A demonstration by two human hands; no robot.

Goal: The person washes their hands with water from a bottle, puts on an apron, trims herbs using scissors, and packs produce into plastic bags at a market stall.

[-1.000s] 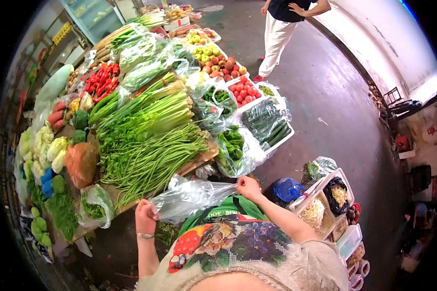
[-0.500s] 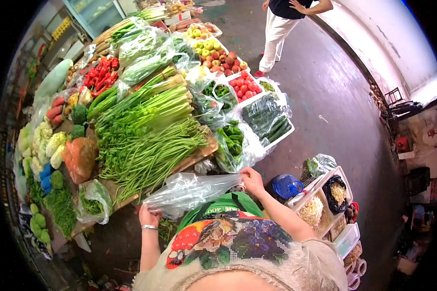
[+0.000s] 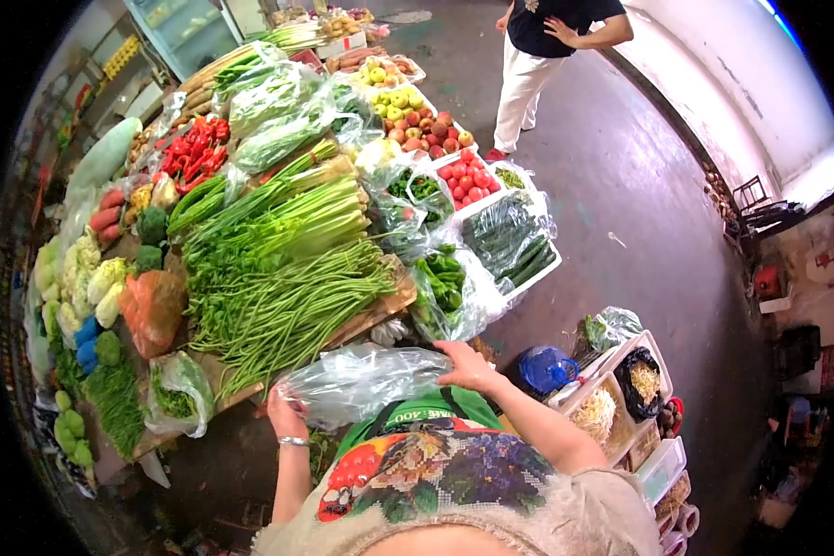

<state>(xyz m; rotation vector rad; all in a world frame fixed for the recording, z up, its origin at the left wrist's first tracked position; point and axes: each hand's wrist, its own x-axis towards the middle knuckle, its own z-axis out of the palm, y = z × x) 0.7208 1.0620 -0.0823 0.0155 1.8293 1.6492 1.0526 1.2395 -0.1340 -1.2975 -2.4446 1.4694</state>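
A clear plastic bag (image 3: 366, 382) stretches sideways in front of my body, above the green apron (image 3: 435, 406) at my waist. My left hand (image 3: 287, 417), with a silver bracelet at the wrist, pinches the bag's left end. At the other end, my right hand (image 3: 465, 367) has its fingers closed on the plastic; some fingertips are hidden. Crinkled and slightly puffed, the bag shows nothing inside. Just beyond it, long green beans (image 3: 296, 306) lie on the table beside leafy celery (image 3: 278, 218).
Bagged green peppers (image 3: 443, 283), wrapped cucumbers (image 3: 510, 236) and a tomato crate (image 3: 468, 181) line the table's right side. A blue water jug (image 3: 545, 369) and a tub of sprouts (image 3: 593, 412) stand at my right. Another person (image 3: 528, 79) stands across the floor.
My right hand has moved slightly left and down, closer to my left hand. The bag is less taut and looks fuller. The view has shifted a little, showing more of the other person.
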